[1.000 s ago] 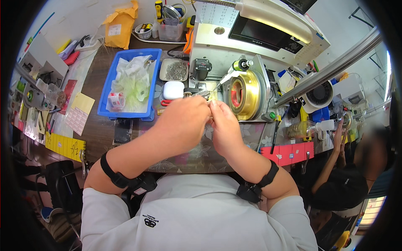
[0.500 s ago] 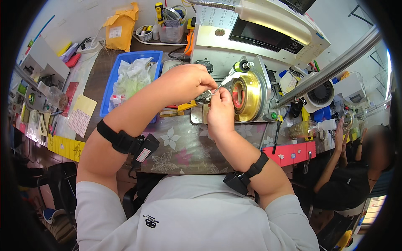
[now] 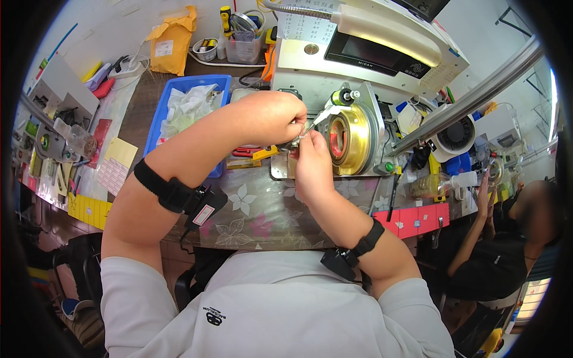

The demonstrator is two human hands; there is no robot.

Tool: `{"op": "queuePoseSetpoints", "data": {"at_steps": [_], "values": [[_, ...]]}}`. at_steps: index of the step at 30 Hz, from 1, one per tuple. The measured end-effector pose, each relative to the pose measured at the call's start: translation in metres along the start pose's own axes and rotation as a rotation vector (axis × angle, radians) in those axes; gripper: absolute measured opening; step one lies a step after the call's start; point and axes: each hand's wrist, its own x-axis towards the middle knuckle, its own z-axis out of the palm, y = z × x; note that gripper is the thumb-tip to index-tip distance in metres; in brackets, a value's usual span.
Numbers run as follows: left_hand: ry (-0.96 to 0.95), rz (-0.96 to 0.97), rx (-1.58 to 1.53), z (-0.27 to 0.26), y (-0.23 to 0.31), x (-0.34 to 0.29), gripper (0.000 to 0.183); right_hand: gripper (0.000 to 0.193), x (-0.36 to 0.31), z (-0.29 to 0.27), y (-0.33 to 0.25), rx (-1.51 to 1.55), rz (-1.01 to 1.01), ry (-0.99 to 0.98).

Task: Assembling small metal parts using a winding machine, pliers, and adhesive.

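My left hand (image 3: 279, 116) reaches across to the machine with its fingers curled into a pinch. Just below and right of it, my right hand (image 3: 313, 160) points upward, fingertips pressed together. Both sets of fingertips meet beside a thin metal tip, and whatever they pinch is too small to make out. Right of the fingers stands a gold-coloured wheel (image 3: 358, 140) with a red inner ring, mounted on a metal plate. A slim arm with a green-and-black knob (image 3: 341, 97) sits above the wheel and slants toward my fingertips.
A blue tray (image 3: 156, 128) with crumpled plastic bags lies to the left. Yellow-handled tools (image 3: 264, 153) lie beneath my left wrist. Behind stands a white machine housing (image 3: 304, 53) with a dark screen. A metal post (image 3: 471, 95) slants across the right, where another person (image 3: 498, 244) sits.
My left elbow has swung slightly outward, and the left fingers have curled in more. The right hand has shifted a little down and left, its fingers straighter. The wheel stays in place.
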Motion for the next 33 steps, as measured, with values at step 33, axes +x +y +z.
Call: {"op": "queuePoseSetpoints", "data": {"at_steps": [33], "values": [[0.398, -0.344, -0.765, 0.092, 0.047, -0.065, 0.009, 0.037, -0.047, -0.085, 0.0, -0.389, 0.512, -0.331]]}}
